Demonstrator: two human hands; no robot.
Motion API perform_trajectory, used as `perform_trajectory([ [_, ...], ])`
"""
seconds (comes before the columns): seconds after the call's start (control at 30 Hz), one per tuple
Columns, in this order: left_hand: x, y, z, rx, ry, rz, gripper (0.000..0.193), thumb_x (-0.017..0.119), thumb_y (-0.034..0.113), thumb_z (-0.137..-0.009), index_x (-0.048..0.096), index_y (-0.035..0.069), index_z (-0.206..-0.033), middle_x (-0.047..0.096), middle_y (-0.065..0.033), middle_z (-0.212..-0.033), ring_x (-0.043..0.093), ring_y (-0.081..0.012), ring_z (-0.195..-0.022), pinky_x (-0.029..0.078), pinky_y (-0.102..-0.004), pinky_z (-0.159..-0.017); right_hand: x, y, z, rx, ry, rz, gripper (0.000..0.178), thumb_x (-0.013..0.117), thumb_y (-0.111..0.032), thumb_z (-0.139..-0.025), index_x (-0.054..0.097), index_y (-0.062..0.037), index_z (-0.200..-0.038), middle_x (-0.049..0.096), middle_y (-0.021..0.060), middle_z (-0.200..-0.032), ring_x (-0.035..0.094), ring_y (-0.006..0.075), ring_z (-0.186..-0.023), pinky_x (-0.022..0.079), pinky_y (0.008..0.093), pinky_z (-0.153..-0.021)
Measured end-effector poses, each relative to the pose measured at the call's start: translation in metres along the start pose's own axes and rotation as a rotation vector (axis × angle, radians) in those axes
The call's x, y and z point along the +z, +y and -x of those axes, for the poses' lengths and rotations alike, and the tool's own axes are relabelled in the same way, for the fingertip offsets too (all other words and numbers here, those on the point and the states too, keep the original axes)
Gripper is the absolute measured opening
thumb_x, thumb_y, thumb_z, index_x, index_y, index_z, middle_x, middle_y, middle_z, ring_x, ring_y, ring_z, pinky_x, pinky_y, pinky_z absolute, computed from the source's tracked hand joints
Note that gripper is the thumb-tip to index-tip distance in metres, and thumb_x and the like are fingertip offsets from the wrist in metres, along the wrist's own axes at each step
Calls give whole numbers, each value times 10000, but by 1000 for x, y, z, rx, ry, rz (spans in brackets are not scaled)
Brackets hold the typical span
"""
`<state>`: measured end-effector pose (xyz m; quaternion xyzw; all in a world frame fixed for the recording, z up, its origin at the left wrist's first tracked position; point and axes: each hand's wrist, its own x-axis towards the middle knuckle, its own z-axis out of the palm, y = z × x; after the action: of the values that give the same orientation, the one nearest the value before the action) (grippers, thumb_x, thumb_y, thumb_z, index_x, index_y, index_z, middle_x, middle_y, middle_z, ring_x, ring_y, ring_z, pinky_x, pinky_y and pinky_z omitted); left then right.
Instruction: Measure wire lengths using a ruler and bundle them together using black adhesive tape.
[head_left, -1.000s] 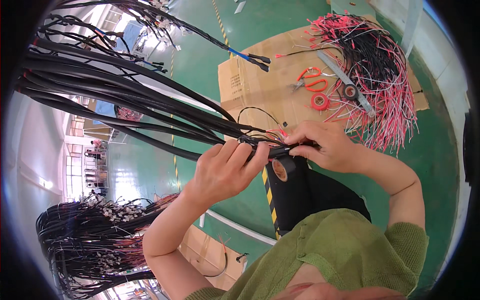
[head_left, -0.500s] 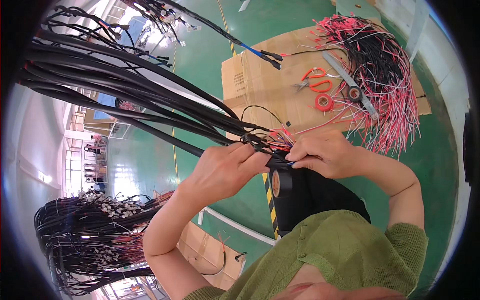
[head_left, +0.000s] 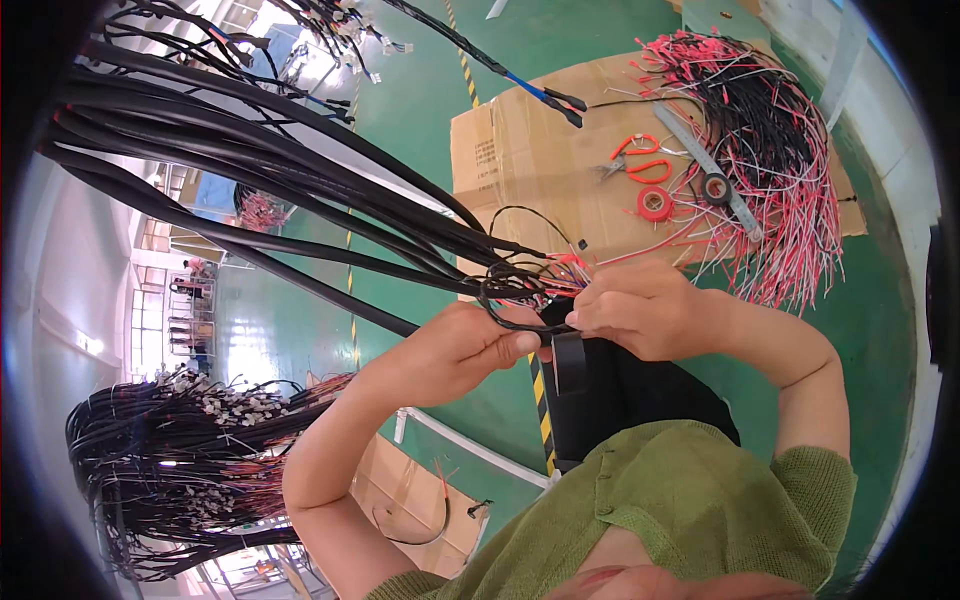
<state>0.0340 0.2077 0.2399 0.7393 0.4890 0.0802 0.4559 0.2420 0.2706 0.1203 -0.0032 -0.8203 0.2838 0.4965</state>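
Thick black cables [head_left: 300,180] run from the upper left toward my hands, where thin black and coloured wires [head_left: 568,270] fan out of their ends. My left hand [head_left: 465,345] is closed, thumb against fingers, on a thin black wire bundle [head_left: 525,322]. A loop of black wire curves over its fingertips. Close beside it, my right hand [head_left: 635,312] pinches at the right end of that bundle; its fingertips hide what they grip. Just below, between the two hands, hangs a roll of black tape [head_left: 570,362], seen nearly edge-on.
On a cardboard sheet [head_left: 550,150] lie orange-handled scissors-like cutters [head_left: 640,160], a red tape roll [head_left: 655,204], a steel ruler [head_left: 690,140] with a black tape roll [head_left: 717,188], and a heap of red-tipped wires [head_left: 765,150]. A hanging harness bundle [head_left: 180,460] stands at lower left.
The black tape roll has turned edge-on and shifted slightly right. My left thumb has straightened to the right, and a wire loop now drapes lower over that hand. The blue bit at my right fingertips is out of sight.
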Motion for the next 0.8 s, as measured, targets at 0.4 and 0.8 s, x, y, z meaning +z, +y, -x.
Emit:
perform_trajectory([
  [0.4,11,-16,8,23,-5,-344,183,582,152,-921,650,-16,-897,660,-122,-908,528,-348,-601,429,-365,-546,-1,17,-6,346,-316,-566,167,731,-24,-760,648,-37,-904,669,70,-863,657,211,-796,512,322,-698],
  [0.8,27,-36,11,64,242,-600,97,596,74,-872,607,21,-952,597,-140,-762,555,-352,-612,425,-404,-525,22,18,-25,626,-214,-539,190,639,-141,-873,604,-19,-1014,591,51,-909,565,123,-799,468,280,-720],
])
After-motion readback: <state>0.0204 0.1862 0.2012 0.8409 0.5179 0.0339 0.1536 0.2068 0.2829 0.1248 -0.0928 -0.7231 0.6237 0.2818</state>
